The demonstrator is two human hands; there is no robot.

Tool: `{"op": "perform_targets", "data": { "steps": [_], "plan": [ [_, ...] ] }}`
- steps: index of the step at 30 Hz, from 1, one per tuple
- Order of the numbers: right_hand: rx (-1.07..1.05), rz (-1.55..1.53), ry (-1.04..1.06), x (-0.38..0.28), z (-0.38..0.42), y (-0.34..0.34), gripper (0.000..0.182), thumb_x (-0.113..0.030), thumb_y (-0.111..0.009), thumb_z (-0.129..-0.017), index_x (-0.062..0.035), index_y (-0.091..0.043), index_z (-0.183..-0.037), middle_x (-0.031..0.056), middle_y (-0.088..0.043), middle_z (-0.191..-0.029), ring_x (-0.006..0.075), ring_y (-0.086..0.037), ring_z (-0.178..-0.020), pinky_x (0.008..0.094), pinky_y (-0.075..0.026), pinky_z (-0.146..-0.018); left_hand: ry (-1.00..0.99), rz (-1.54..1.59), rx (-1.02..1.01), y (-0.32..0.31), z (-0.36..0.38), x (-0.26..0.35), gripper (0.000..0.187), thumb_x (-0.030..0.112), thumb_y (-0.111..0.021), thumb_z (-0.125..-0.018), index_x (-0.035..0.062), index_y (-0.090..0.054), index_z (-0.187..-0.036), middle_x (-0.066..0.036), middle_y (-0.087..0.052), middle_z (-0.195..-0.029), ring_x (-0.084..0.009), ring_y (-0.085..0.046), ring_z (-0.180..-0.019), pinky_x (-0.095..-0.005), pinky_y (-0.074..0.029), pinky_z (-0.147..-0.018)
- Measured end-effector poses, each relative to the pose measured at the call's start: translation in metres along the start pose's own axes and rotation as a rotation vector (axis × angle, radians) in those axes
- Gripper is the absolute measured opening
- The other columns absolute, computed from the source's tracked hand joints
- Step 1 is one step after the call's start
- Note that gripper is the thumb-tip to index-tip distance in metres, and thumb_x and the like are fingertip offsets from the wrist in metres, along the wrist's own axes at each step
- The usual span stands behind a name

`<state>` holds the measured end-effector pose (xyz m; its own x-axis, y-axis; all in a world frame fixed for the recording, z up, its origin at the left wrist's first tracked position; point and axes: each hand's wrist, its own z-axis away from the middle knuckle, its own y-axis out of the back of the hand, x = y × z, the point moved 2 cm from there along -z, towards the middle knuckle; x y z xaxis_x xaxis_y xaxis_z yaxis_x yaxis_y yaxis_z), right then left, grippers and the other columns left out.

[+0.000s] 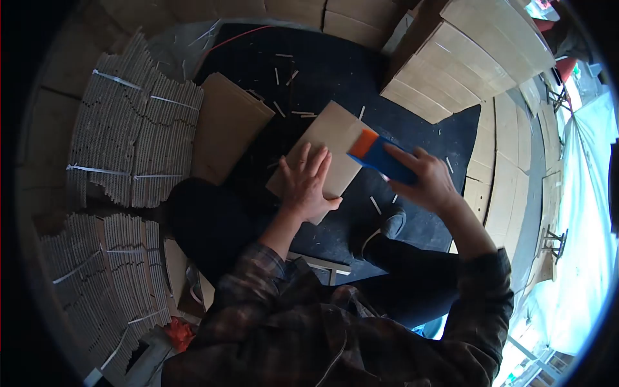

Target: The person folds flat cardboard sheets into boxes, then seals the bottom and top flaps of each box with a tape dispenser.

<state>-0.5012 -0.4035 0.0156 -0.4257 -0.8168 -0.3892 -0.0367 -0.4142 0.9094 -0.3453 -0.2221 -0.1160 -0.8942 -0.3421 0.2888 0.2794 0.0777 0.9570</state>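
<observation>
A flat tan cardboard piece [332,138] lies at an angle on the black mat, in the middle of the view. My left hand [308,184] rests on its lower left part, palm down with the fingers spread. My right hand [425,175] is closed round a blue tool with an orange part [380,153]. The orange end touches or hovers just over the cardboard's right edge; which of the two cannot be made out. My right palm is hidden behind the fingers and the tool.
Strapped cardboard bundles [138,119] stand at the left, above another stack [106,277]. A brown cardboard sheet [229,122] lies beside them. Large boxes [451,64] are at the upper right. Thin strips are scattered over the black mat [335,64]. My shoe [393,224] is below the tool.
</observation>
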Motion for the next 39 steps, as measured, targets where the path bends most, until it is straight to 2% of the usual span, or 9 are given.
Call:
{"op": "perform_targets", "data": {
  "steps": [8,13,19,25,27,28,29,32,39],
  "plan": [
    [0.087,-0.112,-0.017,0.066,0.101,-0.039,0.079,-0.017,-0.08,-0.066,-0.025,-0.049,-0.139,0.0119,-0.055,-0.085,0.0298,-0.064,-0.069,0.0385,-0.054,-0.063,-0.024,-0.015,0.042,-0.002,-0.001,0.005,0.105,0.049,-0.083,-0.056,0.0114,-0.037,-0.143,-0.004,-0.025,-0.148,-0.0307,-0.016,-0.142,-0.0737,-0.02,-0.102],
    [-0.046,-0.123,-0.151,0.09,0.108,-0.062,0.073,-0.028,-0.074,-0.074,-0.0282,-0.046,-0.141,0.0128,-0.054,-0.09,0.0285,-0.064,-0.073,0.0375,-0.055,-0.066,-0.033,-0.063,0.054,-0.002,-0.003,0.007,0.105,0.048,-0.083,-0.055,0.0116,-0.037,-0.142,-0.004,-0.026,-0.148,-0.0307,-0.017,-0.142,-0.0728,-0.021,-0.102],
    [-0.139,-0.112,-0.222,0.094,0.081,-0.097,0.071,-0.032,-0.071,-0.076,-0.0319,-0.045,-0.142,0.014,-0.055,-0.093,0.0321,-0.063,-0.082,0.04,-0.052,-0.073,-0.033,-0.067,0.047,-0.001,-0.002,0.007,0.104,0.048,-0.083,-0.055,0.0113,-0.038,-0.141,-0.004,-0.027,-0.147,-0.031,-0.017,-0.141,-0.0726,-0.023,-0.101],
    [-0.053,-0.097,-0.159,0.088,0.032,-0.134,0.069,-0.036,-0.07,-0.076,-0.0351,-0.045,-0.14,0.0152,-0.057,-0.095,0.0335,-0.064,-0.083,0.0413,-0.052,-0.074,-0.037,-0.053,0.048,-0.001,-0.002,0.005,0.105,0.048,-0.083,-0.055,0.0105,-0.037,-0.142,-0.005,-0.028,-0.147,-0.0319,-0.018,-0.141,-0.0739,-0.023,-0.101],
    [-0.162,-0.063,-0.171,0.088,0.02,-0.121,0.069,-0.038,-0.07,-0.075,-0.0357,-0.045,-0.14,0.0157,-0.057,-0.091,0.0345,-0.064,-0.081,0.0428,-0.052,-0.076,-0.041,-0.039,0.047,-0.001,-0.002,0.004,0.106,0.049,-0.082,-0.055,0.0095,-0.037,-0.142,-0.005,-0.028,-0.147,-0.0318,-0.018,-0.141,-0.0749,-0.022,-0.1],
    [-0.186,-0.014,-0.191,0.079,0.011,-0.105,0.063,-0.038,-0.071,-0.074,-0.0325,-0.054,-0.135,0.0152,-0.062,-0.092,0.0335,-0.065,-0.086,0.0418,-0.051,-0.079,-0.039,-0.037,0.05,-0.002,-0.002,0.004,0.106,0.049,-0.082,-0.055,0.0095,-0.037,-0.142,-0.005,-0.028,-0.147,-0.0318,-0.018,-0.141,-0.0749,-0.022,-0.1],
    [-0.186,-0.011,-0.191,0.08,0.0,-0.098,0.063,-0.038,-0.071,-0.074,-0.0325,-0.054,-0.135,0.0152,-0.062,-0.092,0.0335,-0.065,-0.086,0.0418,-0.051,-0.079,-0.042,-0.034,0.053,-0.002,-0.001,0.004,0.106,0.049,-0.082,-0.055,0.0093,-0.037,-0.142,-0.005,-0.028,-0.148,-0.0316,-0.018,-0.141,-0.0752,-0.021,-0.1],
    [-0.301,-0.075,-0.211,0.072,-0.034,-0.074,0.053,-0.037,-0.071,-0.068,-0.025,-0.067,-0.12,0.0105,-0.07,-0.099,0.0264,-0.067,-0.096,0.0358,-0.051,-0.082,-0.045,-0.019,0.07,-0.002,0.001,0.003,0.105,0.049,-0.082,-0.056,0.0093,-0.037,-0.142,-0.005,-0.028,-0.147,-0.0312,-0.019,-0.14,-0.0756,-0.02,-0.101],
    [-0.323,0.111,-0.223,0.042,-0.038,-0.066,0.051,-0.033,-0.069,-0.068,-0.0257,-0.068,-0.118,0.0108,-0.07,-0.096,0.0273,-0.067,-0.094,0.0357,-0.052,-0.082,0.003,-0.004,0.047,0.002,0.002,0.011,0.102,0.048,-0.081,-0.058,0.0099,-0.037,-0.142,-0.004,-0.03,-0.146,-0.0293,-0.025,-0.136,-0.0754,-0.019,-0.102]
  ]
}}
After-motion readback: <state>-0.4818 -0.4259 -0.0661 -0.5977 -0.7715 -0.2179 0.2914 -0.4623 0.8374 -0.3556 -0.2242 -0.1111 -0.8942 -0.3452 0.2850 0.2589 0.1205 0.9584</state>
